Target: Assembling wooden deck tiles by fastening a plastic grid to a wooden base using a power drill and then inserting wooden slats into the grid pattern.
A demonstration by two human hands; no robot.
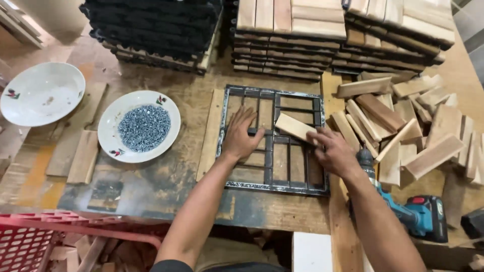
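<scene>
A dark square grid frame (275, 188) lies flat on the wooden workbench in front of me. My left hand (241, 135) rests palm down on the frame's left half, fingers spread. My right hand (331, 149) grips one end of a short pale wooden slat (294, 126), which lies tilted across the frame's upper right part. A teal cordless drill (411, 211) lies on the bench just right of my right forearm.
A loose heap of wooden slats (403, 131) lies to the right. A plate of small screws (143, 127) and an empty white plate (40, 93) sit at left. Stacks of slatted wooden tiles (287, 45) and black grids (151, 25) stand behind. A red crate (30, 242) is at lower left.
</scene>
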